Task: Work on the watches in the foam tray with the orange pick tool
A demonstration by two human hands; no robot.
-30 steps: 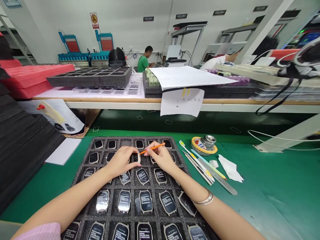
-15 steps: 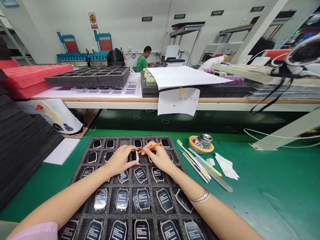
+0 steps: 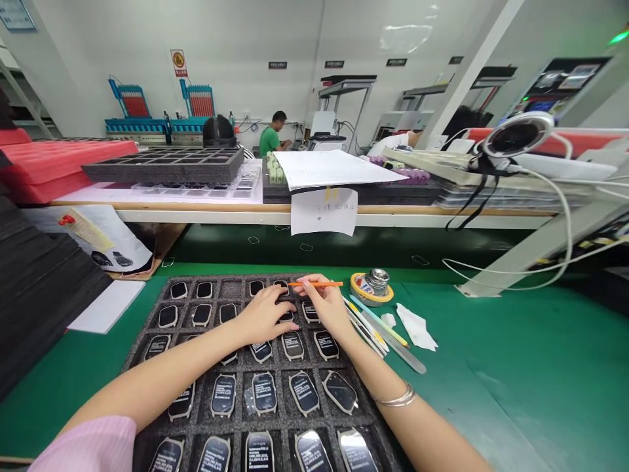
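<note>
Rows of pale-framed smartwatches without straps lie face up in a dark grey foam tray (image 3: 240, 419). Several show lines of white text. My left hand (image 3: 260, 316) is over the second row from the back, thumb and forefinger apart on either side of a watch (image 3: 285, 316) in its compartment. My right hand (image 3: 325, 307) pinches a slim orange pen-like tool (image 3: 324, 284), which lies roughly level and points left over a back-row watch (image 3: 281, 286). My left fingers partly hide the watches beneath them.
Right of the tray lie several thin sticks and brushes (image 3: 366, 324), a metal strip (image 3: 410, 359), yellow tape (image 3: 372, 298) with a metal-topped jar (image 3: 377, 278), and tissue (image 3: 417, 328). Black foam (image 3: 44, 301) is stacked left. A shelf (image 3: 236, 216) crosses behind; a person (image 3: 270, 139) sits beyond.
My left hand has let go of a tilted watch and moved one compartment right. My right hand has shifted right with the orange tool, now more level. The view has turned right.
</note>
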